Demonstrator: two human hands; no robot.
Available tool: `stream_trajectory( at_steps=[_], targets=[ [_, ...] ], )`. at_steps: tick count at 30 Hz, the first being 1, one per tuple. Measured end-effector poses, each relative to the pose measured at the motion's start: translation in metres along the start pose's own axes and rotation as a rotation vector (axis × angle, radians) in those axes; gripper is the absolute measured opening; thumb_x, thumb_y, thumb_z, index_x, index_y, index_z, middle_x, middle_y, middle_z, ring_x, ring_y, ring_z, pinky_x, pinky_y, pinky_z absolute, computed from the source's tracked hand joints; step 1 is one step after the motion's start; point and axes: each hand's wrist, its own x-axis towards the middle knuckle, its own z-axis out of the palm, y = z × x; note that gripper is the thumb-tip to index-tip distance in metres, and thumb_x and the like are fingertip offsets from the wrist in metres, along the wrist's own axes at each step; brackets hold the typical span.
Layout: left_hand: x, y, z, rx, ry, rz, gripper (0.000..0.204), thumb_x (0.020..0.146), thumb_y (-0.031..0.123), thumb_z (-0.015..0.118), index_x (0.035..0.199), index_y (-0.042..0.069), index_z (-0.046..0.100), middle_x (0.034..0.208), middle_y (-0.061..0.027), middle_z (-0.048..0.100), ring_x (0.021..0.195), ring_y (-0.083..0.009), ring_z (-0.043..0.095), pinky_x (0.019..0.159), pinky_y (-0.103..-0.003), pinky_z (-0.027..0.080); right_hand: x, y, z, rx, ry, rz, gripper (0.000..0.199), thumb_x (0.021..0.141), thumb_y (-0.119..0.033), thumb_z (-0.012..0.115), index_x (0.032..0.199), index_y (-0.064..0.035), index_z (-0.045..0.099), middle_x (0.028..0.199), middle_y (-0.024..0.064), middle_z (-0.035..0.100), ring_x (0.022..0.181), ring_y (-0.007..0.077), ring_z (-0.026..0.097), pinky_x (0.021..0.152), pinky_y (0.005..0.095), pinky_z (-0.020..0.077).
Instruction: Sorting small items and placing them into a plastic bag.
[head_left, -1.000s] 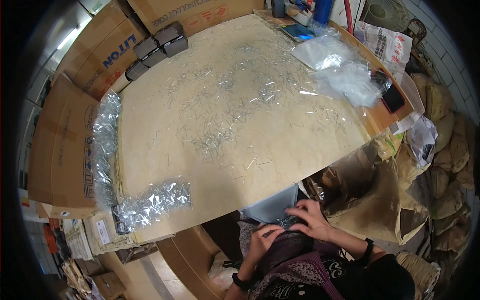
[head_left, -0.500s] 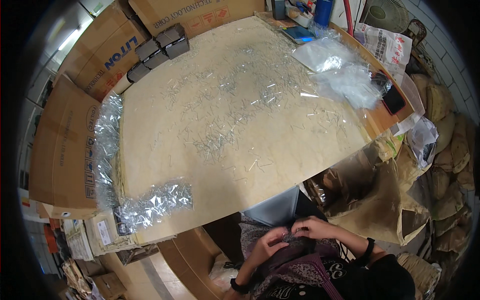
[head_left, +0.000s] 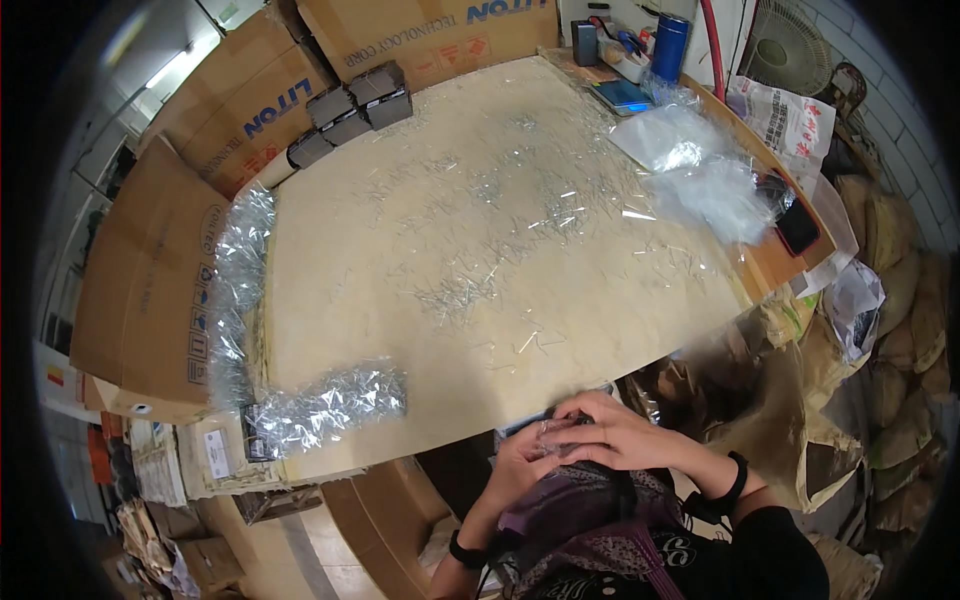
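Observation:
Both hands meet above my lap, just off the table's front edge. My left hand [head_left: 522, 464] has its fingers curled, the tips meeting those of the other hand. My right hand [head_left: 622, 432] bends over from the right with its fingers closed toward the left. Whatever is between the fingertips is too small and too covered to name. Beneath the hands lies a purple patterned apron [head_left: 570, 512]. Beyond them, many thin bent metal wires [head_left: 455, 293] lie scattered over the pale tabletop [head_left: 440, 400].
Dense rows of shiny wire pieces [head_left: 335, 408] line the table's left and near-left edges. Cardboard boxes [head_left: 150, 280] wall the left and back; dark grey blocks [head_left: 345, 128] sit there. Clear plastic bags [head_left: 710, 190] and a phone [head_left: 797, 228] lie right; sacks [head_left: 890, 300] stand beyond.
Both hands have risen toward the table edge and drawn closer together, the right now partly covering the left. The grey sheet-like thing beyond them is mostly hidden now. The whole view has shifted slightly.

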Motion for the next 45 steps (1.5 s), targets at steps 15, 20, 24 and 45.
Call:
stream_trajectory(
  at_steps=[15,20,24,45],
  targets=[
    [-0.009,0.063,-0.016,0.192,0.390,0.295,0.022,0.100,0.009,0.053,0.115,-0.004,0.060,0.113,-0.0115,0.064,0.102,-0.0160,0.061,0.080,-0.030,0.055,0.113,0.071,0.000,-0.005,0.214,0.092,0.027,0.092,-0.016,0.061,0.115,-0.0030,0.063,0.120,0.0125,0.063,0.115,0.0299,0.057,0.097,0.0430,0.0443],
    [0.001,0.072,-0.053,0.291,0.840,0.551,0.021,0.099,0.012,0.057,0.114,-0.002,0.061,0.104,-0.0057,0.064,0.094,-0.0116,0.060,0.083,-0.026,0.048,0.180,0.101,0.006,-0.764,-0.065,0.224,0.055,0.094,-0.042,0.055,0.142,-0.0166,0.046,0.154,0.0093,0.036,0.144,0.0312,0.027,0.116,0.0576,0.0172],
    [-0.002,0.070,-0.081,0.384,0.947,0.579,0.022,0.093,0.005,0.065,0.112,-0.003,0.060,0.101,-0.0059,0.063,0.092,-0.0129,0.060,0.080,-0.026,0.051,0.160,0.109,-0.007,-0.819,0.036,0.340,0.051,0.096,-0.043,0.050,0.141,-0.0188,0.048,0.153,0.0084,0.038,0.144,0.0316,0.027,0.116,0.0560,0.0185],
    [0.011,0.066,-0.087,1.391,1.612,0.572,0.053,0.077,0.013,0.079,0.124,0.001,0.055,0.130,-0.0204,0.053,0.122,-0.0374,0.047,0.103,-0.048,0.037,-0.010,0.168,-0.164,-0.988,0.694,0.448,0.016,0.077,-0.002,0.063,0.090,-0.0074,0.070,0.110,0.0089,0.070,0.113,0.0265,0.060,0.111,0.0503,0.0313]
  ],
)
